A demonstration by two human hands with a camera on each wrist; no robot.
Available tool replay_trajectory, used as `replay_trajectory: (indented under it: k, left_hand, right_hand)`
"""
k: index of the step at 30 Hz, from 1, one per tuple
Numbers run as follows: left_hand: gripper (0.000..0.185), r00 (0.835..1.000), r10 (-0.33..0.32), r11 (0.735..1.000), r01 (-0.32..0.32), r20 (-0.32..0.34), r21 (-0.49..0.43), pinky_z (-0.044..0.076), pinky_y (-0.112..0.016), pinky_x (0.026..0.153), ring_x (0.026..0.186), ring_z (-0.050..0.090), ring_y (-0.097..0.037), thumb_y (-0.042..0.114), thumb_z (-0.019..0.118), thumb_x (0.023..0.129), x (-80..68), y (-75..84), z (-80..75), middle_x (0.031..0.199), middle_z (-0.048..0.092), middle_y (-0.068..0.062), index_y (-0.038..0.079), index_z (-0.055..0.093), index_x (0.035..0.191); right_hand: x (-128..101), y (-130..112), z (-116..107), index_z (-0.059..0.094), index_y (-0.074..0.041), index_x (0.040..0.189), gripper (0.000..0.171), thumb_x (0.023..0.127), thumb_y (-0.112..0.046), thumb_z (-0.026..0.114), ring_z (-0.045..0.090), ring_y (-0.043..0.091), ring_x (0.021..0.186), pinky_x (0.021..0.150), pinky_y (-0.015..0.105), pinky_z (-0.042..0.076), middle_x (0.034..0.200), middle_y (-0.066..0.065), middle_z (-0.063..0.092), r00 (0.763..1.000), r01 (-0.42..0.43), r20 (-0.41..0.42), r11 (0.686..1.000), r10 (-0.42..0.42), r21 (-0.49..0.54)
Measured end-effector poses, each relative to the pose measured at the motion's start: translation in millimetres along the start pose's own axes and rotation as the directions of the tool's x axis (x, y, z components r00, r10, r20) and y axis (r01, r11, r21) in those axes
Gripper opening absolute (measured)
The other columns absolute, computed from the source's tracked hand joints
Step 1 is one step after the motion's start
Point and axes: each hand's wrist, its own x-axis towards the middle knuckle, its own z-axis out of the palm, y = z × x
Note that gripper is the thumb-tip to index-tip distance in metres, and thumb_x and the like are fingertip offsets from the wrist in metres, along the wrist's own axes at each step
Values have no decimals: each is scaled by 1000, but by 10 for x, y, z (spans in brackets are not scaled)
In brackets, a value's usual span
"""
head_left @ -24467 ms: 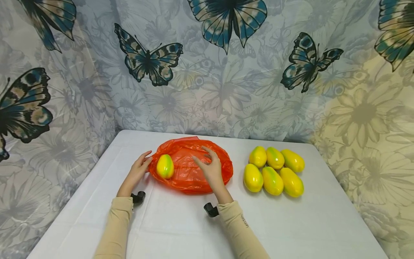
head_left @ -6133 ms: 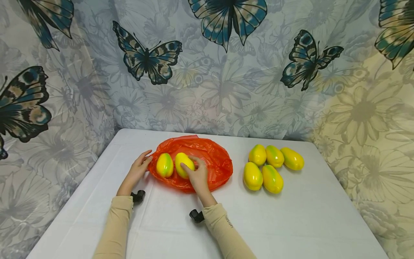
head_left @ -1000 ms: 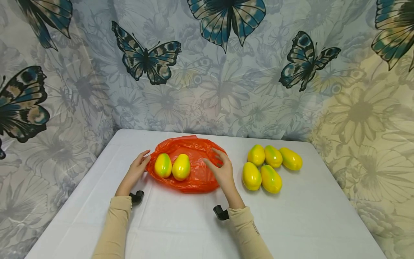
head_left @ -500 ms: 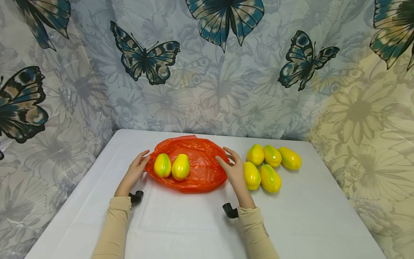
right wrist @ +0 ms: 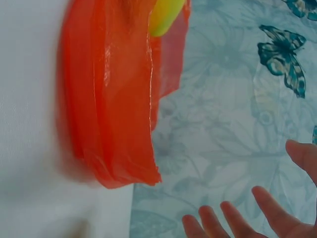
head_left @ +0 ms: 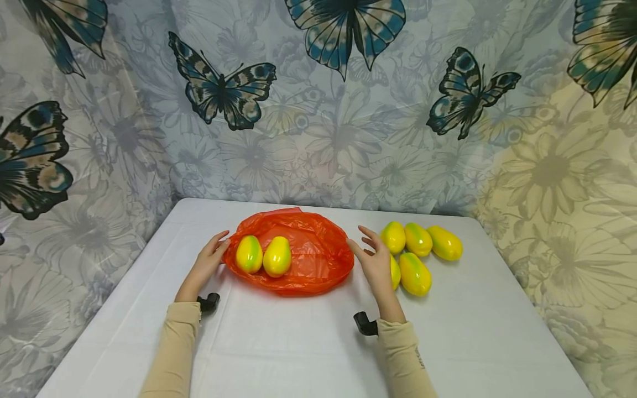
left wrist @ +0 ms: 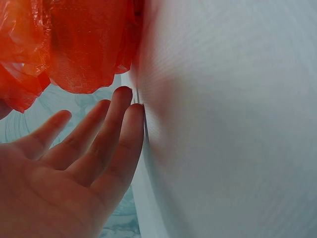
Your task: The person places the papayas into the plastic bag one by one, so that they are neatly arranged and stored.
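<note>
Yellow fruit lies partly hidden behind the right hand.

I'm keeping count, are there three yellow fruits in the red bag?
No, the red bag holds just two: a green-streaked fruit and a yellower fruit.

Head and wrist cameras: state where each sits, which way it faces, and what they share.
Head: worn on the head, facing forward and down over the table and red bag to the patterned wall; left hand, right hand and sleeves show.
Left wrist: worn there, facing past the left fingers to the bag's side.
Right wrist: worn there, facing bag and wall; right fingers show.
All three share the bag, table and wall.
</note>
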Motion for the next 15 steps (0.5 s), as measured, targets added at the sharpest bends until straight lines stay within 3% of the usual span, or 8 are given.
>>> replay_trajectory:
  k: [3,6,15]
  left_hand:
    - [60,1000,-7,1000,7,-1,3,51,-43,98,131,47,-42,38,36,106,4,3,-5,149,39,-30,7,22,155]
    - [64,1000,6,1000,-6,-11,15,53,-39,95,130,48,-41,46,35,105,67,-123,7,149,40,-29,9,23,155]
    - [64,1000,13,1000,-13,-17,9,53,-38,95,129,49,-41,46,36,104,75,-134,9,147,42,-28,9,24,155]
  right_hand:
    - [9,1,-31,55,-13,137,56,88,-31,74,46,31,134,111,48,40,146,7,50,1000,-1,-8,1000,1,-5]
    - [19,15,-58,56,-15,137,56,87,-33,74,47,29,134,111,47,40,146,5,50,1000,-1,-13,1000,0,-8]
    - [24,21,-136,56,-17,136,53,88,-29,74,43,28,134,112,45,37,146,5,49,999,-27,-36,999,29,45]
